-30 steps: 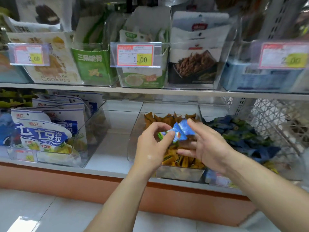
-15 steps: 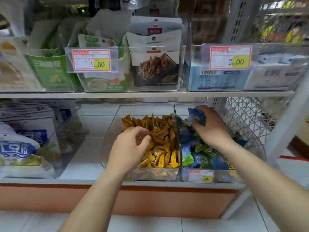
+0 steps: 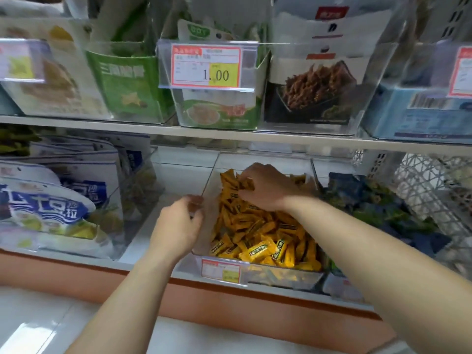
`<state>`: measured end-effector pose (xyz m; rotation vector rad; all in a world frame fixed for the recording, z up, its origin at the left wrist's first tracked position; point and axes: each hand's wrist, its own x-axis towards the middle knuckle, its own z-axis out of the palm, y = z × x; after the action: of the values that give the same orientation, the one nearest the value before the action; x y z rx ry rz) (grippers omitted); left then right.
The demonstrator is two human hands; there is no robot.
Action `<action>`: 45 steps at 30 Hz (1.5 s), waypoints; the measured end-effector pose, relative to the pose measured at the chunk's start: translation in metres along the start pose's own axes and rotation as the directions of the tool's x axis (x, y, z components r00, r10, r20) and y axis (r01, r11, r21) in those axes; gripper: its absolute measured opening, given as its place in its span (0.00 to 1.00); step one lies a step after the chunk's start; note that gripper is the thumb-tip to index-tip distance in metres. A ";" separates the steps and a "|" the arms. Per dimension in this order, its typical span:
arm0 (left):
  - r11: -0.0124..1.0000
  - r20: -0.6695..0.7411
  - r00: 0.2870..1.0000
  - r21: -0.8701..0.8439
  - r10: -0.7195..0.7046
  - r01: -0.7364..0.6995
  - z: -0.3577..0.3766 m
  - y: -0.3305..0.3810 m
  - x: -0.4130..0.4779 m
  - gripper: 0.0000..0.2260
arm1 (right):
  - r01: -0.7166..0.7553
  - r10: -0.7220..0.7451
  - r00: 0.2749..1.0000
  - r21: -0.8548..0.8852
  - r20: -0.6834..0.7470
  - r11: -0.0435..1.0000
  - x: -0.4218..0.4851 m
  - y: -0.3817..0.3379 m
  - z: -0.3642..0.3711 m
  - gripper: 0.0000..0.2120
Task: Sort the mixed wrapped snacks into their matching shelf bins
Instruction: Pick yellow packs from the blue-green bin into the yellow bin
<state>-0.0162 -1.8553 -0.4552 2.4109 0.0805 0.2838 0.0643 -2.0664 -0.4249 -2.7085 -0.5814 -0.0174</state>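
On the lower shelf a clear bin is heaped with yellow wrapped snacks. The right hand reaches into the back of this bin from the right, its fingers curled down and pinching yellow wrappers on top of the heap (how many it holds is hidden under the fingers). The left hand is at the bin's left wall, fingers and thumb closed on that wall's top edge. Just to the right, a neighbouring bin holds blue and green wrapped snacks, touching none of the yellow ones. A small price label sits on the front of the yellow bin. To the left stand blue-and-white bags, and a white mesh basket is at far right. On the upper shelf, a tag reading 1.00 fronts green packets.
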 end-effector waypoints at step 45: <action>0.987 0.084 0.996 -0.158 0.031 -0.017 -0.004 -0.018 0.006 0.14 | 0.204 -0.013 0.842 -0.295 0.540 0.933 0.005 -0.007 0.028 0.27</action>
<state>-0.0106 -1.8380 -0.4633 2.2652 -0.0100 0.1893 0.0640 -2.0480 -0.4484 -3.0131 -0.9719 0.6891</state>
